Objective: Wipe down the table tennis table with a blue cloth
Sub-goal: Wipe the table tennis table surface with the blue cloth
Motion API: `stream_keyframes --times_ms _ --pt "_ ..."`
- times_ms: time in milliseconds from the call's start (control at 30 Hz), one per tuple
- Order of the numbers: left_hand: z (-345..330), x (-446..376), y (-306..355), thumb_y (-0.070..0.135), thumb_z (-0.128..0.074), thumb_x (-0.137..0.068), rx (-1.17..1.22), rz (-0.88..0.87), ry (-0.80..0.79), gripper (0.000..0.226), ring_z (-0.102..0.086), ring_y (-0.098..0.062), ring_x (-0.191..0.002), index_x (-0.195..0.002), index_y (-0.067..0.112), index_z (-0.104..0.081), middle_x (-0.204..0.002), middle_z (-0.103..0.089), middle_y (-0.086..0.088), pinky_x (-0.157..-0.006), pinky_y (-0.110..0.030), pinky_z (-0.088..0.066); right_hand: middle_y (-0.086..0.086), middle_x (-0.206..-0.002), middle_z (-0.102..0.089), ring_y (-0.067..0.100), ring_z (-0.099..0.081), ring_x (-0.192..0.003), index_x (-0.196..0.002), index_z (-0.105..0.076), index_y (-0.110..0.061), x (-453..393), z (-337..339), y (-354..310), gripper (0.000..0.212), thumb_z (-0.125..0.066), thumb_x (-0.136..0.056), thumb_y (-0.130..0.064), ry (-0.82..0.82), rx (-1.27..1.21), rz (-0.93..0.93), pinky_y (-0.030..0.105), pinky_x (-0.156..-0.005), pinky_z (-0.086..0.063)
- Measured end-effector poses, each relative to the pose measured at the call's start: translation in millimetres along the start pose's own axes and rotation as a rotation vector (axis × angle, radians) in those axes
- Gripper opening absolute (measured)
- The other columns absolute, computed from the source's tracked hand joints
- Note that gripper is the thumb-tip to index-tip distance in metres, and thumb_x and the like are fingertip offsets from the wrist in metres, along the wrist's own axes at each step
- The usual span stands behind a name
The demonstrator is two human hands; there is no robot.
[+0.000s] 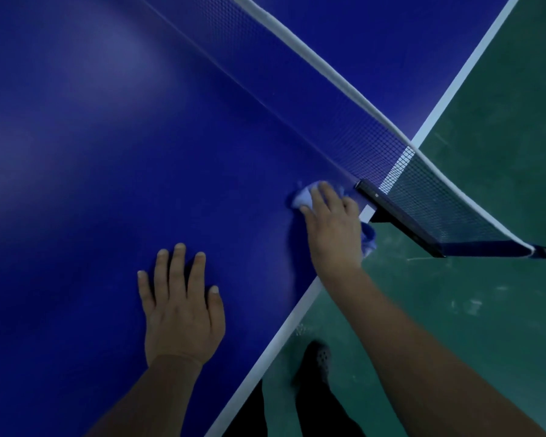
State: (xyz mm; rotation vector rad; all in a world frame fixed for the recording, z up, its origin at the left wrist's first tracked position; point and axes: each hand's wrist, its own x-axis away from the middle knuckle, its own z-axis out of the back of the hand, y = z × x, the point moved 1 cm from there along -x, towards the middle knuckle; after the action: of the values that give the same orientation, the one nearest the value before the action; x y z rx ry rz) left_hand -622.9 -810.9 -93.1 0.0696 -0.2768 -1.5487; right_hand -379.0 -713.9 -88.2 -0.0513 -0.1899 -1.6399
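The right hand (331, 225) presses the cloth (304, 197) flat under extended fingers at the table's (108, 152) side edge, just beside the net (375, 146) clamp (394, 212). The left hand (180, 307) rests open on the table, nearer the person. Unwiped surface probably lies leftward of the cloth, along the net line.

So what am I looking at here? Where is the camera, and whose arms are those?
There is no machine here: these are a person's two bare arms, filmed by a camera worn on the head, looking down. The big blue surface is a table tennis table, with its net running across and a black clamp at the edge. The right hand presses a blue cloth onto the table near the clamp. The left hand rests flat on the table, its fingers straight. Below is a green floor.
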Motion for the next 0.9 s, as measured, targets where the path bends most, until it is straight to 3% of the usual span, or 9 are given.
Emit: stream_keyframes --times_ms 67,167,233,367,533,633,700,767,900 --pt "-0.5 0.2 -0.7 0.037 -0.031 -0.095 0.009 0.000 -0.007 0.059 -0.019 -0.036 -0.149 -0.145 0.008 -0.044 -0.157 -0.031 -0.017 -0.120 -0.062 -0.008 0.014 -0.135 -0.059 0.035 -0.049 -0.130 -0.115 -0.069 -0.013 13.7 5.3 24.0 0.036 -0.070 -0.081 -0.003 -0.054 0.112 -0.025 0.045 -0.094 -0.042" --pt "-1.3 -0.4 -1.8 0.037 -0.032 -0.094 0.008 0.000 -0.006 0.060 -0.020 -0.037 -0.149 -0.145 0.007 -0.044 -0.156 -0.032 -0.018 -0.119 -0.062 -0.008 0.021 -0.122 -0.066 0.038 -0.057 -0.122 -0.106 -0.071 -0.003 47.2 24.8 44.6 0.046 -0.081 -0.063 0.009 -0.063 0.068 -0.137 0.047 -0.089 -0.048" --pt "-1.2 -0.5 -2.0 0.037 -0.032 -0.095 0.009 0.001 -0.012 0.060 -0.020 -0.037 -0.149 -0.144 0.007 -0.045 -0.156 -0.033 -0.018 -0.120 -0.062 -0.008 0.020 -0.130 -0.062 0.038 -0.053 -0.129 -0.111 -0.070 -0.005 36.7 19.5 27.1 0.040 -0.071 -0.073 0.006 -0.062 0.049 -0.058 0.051 -0.095 -0.046" --pt "-1.9 -0.5 -1.6 0.038 -0.031 -0.095 -0.008 0.003 -0.024 0.060 -0.020 -0.037 -0.149 -0.144 0.007 -0.045 -0.156 -0.033 -0.018 -0.119 -0.062 -0.009 0.014 -0.155 -0.035 0.033 -0.030 -0.142 -0.139 -0.049 -0.015 -37.8 4.2 -5.8 0.060 -0.010 -0.094 -0.021 -0.027 0.062 -0.077 0.043 -0.109 -0.027" --pt "-3.1 -0.2 -3.5 0.038 -0.032 -0.094 -0.004 -0.006 -0.018 0.060 -0.018 -0.036 -0.150 -0.144 0.008 -0.044 -0.157 -0.032 -0.017 -0.120 -0.060 -0.006 0.010 -0.127 -0.053 0.029 -0.045 -0.119 -0.130 -0.054 -0.013 -82.0 -2.3 16.3 0.064 -0.002 -0.094 -0.020 0.056 0.076 -0.342 0.038 -0.102 -0.027" --pt "-4.1 -0.7 -3.4 0.038 -0.033 -0.094 -0.003 -0.006 -0.019 0.059 -0.017 -0.035 -0.150 -0.144 0.009 -0.044 -0.157 -0.031 -0.016 -0.120 -0.058 -0.003 0.009 -0.117 -0.060 0.030 -0.053 -0.112 -0.131 -0.054 -0.020 -90.0 0.6 13.8 0.045 -0.028 -0.098 -0.005 0.061 0.008 -0.406 0.040 -0.101 -0.033" --pt "-5.1 -0.8 -4.6 0.039 -0.033 -0.094 -0.007 -0.006 -0.031 0.059 -0.017 -0.035 -0.150 -0.144 0.010 -0.043 -0.158 -0.030 -0.016 -0.120 -0.058 -0.003 0.005 -0.110 -0.063 0.027 -0.058 -0.105 -0.142 -0.049 -0.030 -97.1 9.4 17.1 0.054 -0.033 -0.099 -0.001 0.043 -0.118 -0.488 0.038 -0.088 -0.038" --pt "-6.0 -0.8 -5.6 0.039 -0.033 -0.094 -0.017 -0.010 -0.043 0.059 -0.016 -0.035 -0.151 -0.145 0.011 -0.041 -0.158 -0.029 -0.016 -0.120 -0.059 -0.004 0.006 -0.114 -0.062 0.026 -0.058 -0.106 -0.145 -0.048 -0.030 -110.2 15.1 21.8 0.052 -0.031 -0.103 -0.005 0.045 -0.140 -0.545 0.034 -0.079 -0.037" --pt "-6.7 -1.3 -6.1 0.039 -0.033 -0.093 -0.016 -0.016 -0.048 0.059 -0.018 -0.035 -0.150 -0.145 0.012 -0.040 -0.159 -0.029 -0.015 -0.119 -0.059 -0.005 0.010 -0.131 -0.056 0.017 -0.056 -0.109 -0.133 -0.057 -0.009 -121.7 19.4 14.8 0.042 -0.032 -0.102 -0.024 0.041 -0.394 -0.598 0.021 -0.096 -0.047"
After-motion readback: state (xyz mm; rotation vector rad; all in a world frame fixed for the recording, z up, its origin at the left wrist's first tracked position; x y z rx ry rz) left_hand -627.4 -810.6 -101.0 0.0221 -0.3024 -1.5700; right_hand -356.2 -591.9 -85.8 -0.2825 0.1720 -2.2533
